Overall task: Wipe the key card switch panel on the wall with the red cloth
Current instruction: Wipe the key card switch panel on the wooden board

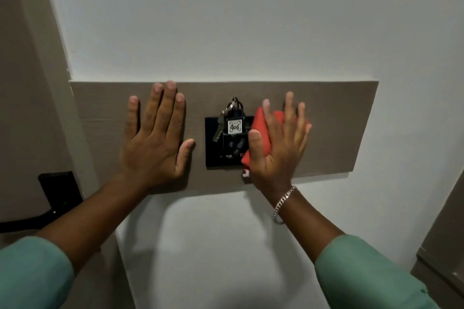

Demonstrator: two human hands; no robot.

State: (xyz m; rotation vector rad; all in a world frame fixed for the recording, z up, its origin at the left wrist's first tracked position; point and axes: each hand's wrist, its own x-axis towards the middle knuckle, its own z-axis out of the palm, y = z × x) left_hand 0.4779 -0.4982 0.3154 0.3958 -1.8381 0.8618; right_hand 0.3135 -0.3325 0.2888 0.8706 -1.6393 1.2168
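Centre of frame: black key card switch panel (213,150) set in a brown wall board (339,128), key and tag marked 406 (235,126) hanging in its slot. Right hand (278,143), fingers straight and spread, presses the folded red cloth (261,123) flat against the panel's right edge. Left hand (155,138) lies open and flat on the board, just left of the panel, holding nothing.

Dim, soft indoor light from behind camera; broad soft shadow on white wall (208,233) under the board (339,120). Right hand (278,143) slightly motion-blurred. Wide-angle bowing at edges, corners soft.
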